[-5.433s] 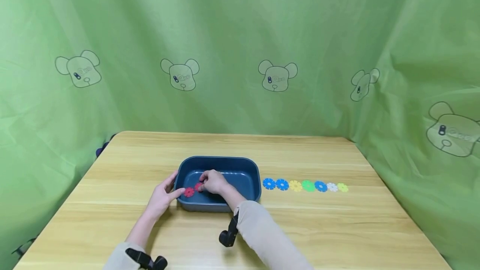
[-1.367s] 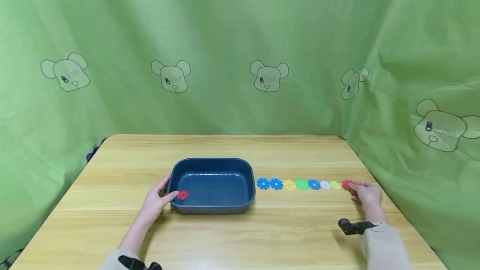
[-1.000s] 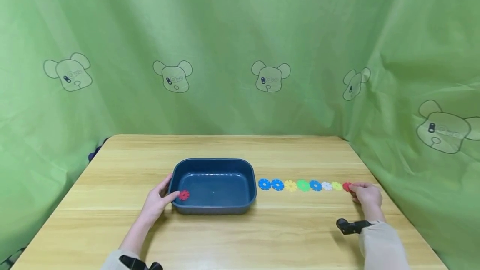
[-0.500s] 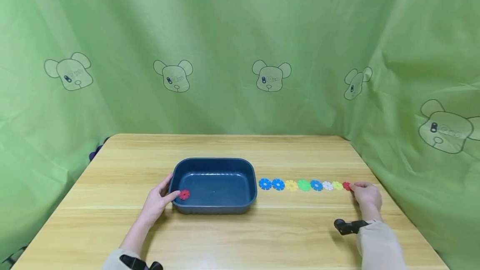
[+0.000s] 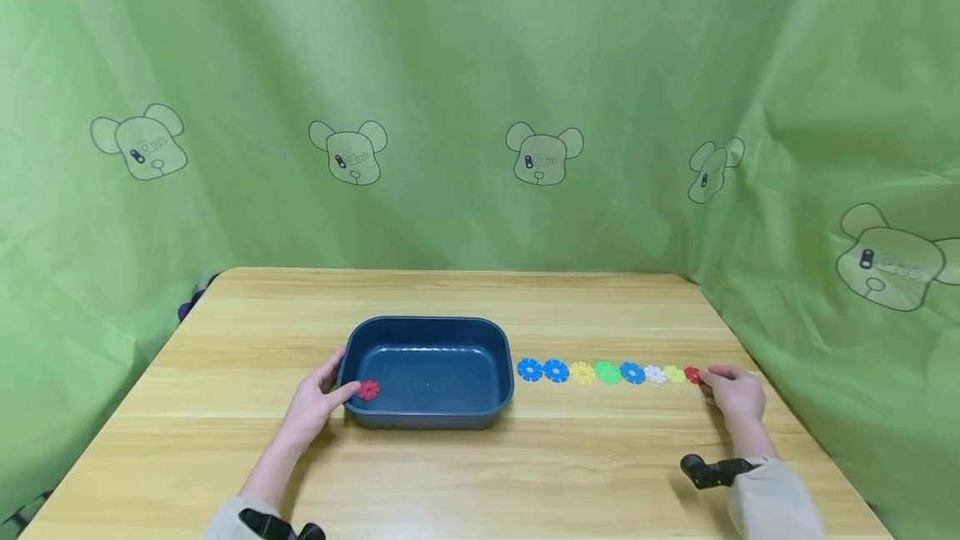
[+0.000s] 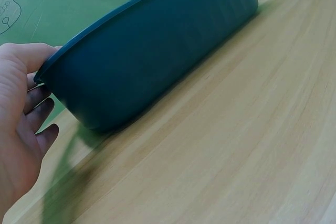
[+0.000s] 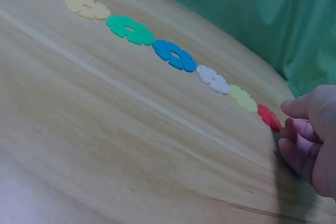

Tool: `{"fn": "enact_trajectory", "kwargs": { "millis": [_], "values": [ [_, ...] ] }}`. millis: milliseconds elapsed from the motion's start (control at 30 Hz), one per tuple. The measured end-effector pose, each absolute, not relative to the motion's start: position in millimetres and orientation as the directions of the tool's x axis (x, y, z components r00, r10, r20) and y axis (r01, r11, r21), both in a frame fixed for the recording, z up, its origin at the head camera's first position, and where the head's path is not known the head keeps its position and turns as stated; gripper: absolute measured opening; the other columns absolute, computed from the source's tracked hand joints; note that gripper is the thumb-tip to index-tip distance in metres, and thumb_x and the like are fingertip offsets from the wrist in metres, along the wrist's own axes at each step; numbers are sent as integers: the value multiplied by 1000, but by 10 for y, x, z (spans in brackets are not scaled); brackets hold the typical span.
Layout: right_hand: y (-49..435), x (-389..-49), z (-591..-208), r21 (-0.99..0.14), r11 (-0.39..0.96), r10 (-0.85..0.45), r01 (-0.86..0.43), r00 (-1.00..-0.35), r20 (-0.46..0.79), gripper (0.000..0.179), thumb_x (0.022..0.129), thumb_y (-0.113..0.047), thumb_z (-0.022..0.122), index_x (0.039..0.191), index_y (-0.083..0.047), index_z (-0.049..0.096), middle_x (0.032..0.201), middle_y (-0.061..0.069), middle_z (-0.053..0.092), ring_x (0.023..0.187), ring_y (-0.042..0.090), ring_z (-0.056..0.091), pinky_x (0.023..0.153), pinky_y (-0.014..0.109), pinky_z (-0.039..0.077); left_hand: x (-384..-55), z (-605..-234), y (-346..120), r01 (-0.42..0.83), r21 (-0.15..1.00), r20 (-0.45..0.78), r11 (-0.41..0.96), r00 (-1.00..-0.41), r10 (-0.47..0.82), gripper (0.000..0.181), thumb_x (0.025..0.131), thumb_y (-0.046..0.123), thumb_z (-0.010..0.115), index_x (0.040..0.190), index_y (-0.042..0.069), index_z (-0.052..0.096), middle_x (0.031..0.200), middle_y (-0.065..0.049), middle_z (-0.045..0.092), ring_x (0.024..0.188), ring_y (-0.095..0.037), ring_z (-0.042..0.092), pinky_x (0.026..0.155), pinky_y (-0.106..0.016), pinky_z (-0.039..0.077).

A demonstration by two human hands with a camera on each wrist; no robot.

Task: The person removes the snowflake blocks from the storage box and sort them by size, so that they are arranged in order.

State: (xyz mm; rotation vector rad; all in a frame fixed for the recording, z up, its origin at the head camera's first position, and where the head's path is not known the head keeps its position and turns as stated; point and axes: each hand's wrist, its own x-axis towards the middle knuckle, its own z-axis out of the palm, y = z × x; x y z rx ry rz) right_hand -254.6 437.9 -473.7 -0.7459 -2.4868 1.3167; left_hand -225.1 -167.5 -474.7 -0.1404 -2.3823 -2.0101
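Observation:
My left hand (image 5: pixel 313 405) grips the left end of a dark blue plastic basin (image 5: pixel 431 420), thumb over the rim and fingers outside. Inside, near the thumb, lies a red snowflake disc (image 5: pixel 368 390). At the right end of a row of discs, my right hand (image 5: pixel 737 395) has its fingertips right at the edge of another red snowflake disc (image 7: pixel 269 118). That disc lies flat on the table, beside a yellow-green disc (image 7: pixel 243 98); a gap shows between the nearest fingers in the right wrist view.
The row runs leftward through a white disc (image 5: pixel 655 374), a blue disc (image 5: pixel 633 372), a green disc (image 5: pixel 608 372), a yellow disc (image 5: pixel 582 372) and two more blue ones near the basin. A green curtain (image 5: pixel 450 215) hangs behind the wooden table (image 5: pixel 480 482).
From the basin, my right hand has carried one of two red discs to the row's right end; there it has shifted left against the yellow-green disc. My left hand has kept its grip on the basin.

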Motion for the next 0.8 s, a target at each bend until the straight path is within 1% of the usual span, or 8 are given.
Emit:
{"fn": "enact_trajectory", "kwargs": {
  "millis": [67, 133, 167, 333, 467, 567, 633, 800],
  "values": [
    [4355, -2538, -4713, -841, 453, 518, 297, -855, -23, 39, 87, -14, 59, 114, 13, 53, 70, 2, 63, 53, 5, 57, 47, 23, 51, -2252, -4743, -1675, 80, 983, 72, 166, -996, 57, 65, 87, 7, 63, 143, -2, 31, 145, -20, 32, 131, -33, 34, 103, -32, 30],
    [4308, -2539, -4675, -842, 463, 501, 278, -865, -11, 40, 88, -15, 58, 116, 13, 53, 71, -3, 61, 56, 3, 56, 50, 23, 52, -2252, -4739, -1674, 78, 983, 69, 165, -996, 57, 65, 87, 6, 63, 143, -2, 30, 145, -20, 31, 131, -33, 34, 104, -35, 29],
    [4273, -2541, -4648, -845, 466, 490, 261, -872, 0, 40, 88, -14, 58, 116, 13, 53, 72, -3, 61, 58, 3, 57, 51, 23, 53, -2252, -4737, -1673, 77, 983, 69, 164, -996, 57, 65, 87, 6, 63, 143, -2, 30, 145, -21, 31, 131, -33, 33, 104, -36, 29],
    [4042, -2586, -4474, -873, 449, 426, 191, -905, 21, 40, 89, -13, 58, 118, 14, 51, 73, -3, 62, 61, 4, 59, 57, 23, 54, -2249, -4730, -1669, 73, 984, 64, 161, -996, 58, 66, 87, 6, 63, 143, -2, 30, 146, -21, 31, 132, -34, 32, 105, -38, 28],
    [3812, -2625, -4315, -870, 474, 339, 136, -940, 38, 42, 91, -17, 59, 119, 13, 51, 76, -8, 61, 66, 4, 58, 61, 24, 54, -2249, -4731, -1671, 73, 984, 64, 160, -996, 60, 66, 87, 7, 63, 143, -2, 30, 146, -21, 30, 132, -34, 31, 106, -38, 28],
    [3625, -2643, -4200, -855, 514, 251, 72, -965, 70, 43, 92, -19, 58, 119, 12, 51, 84, -3, 61, 72, 5, 58, 65, 26, 55, -2250, -4733, -1674, 71, 984, 61, 162, -996, 63, 66, 87, 8, 64, 143, -1, 30, 146, -20, 30, 132, -33, 31, 106, -38, 27],
    [3499, -2656, -4126, -845, 533, 195, 31, -977, 88, 43, 92, -20, 58, 120, 12, 51, 89, 3, 61, 75, 8, 59, 66, 26, 55, -2251, -4734, -1676, 71, 984, 61, 164, -996, 65, 67, 87, 8, 64, 143, -1, 30, 146, -20, 30, 133, -33, 30, 106, -38, 27],
    [3196, -2715, -3992, -855, 517, 90, -46, -990, 107, 42, 92, -19, 58, 121, 10, 51, 96, 10, 61, 79, 12, 59, 69, 29, 55, -2265, -4740, -1686, 72, 985, 62, 157, -996, 67, 67, 87, 7, 63, 143, -2, 29, 147, -21, 29, 133, -34, 30, 106, -38, 27]
  ]
}}
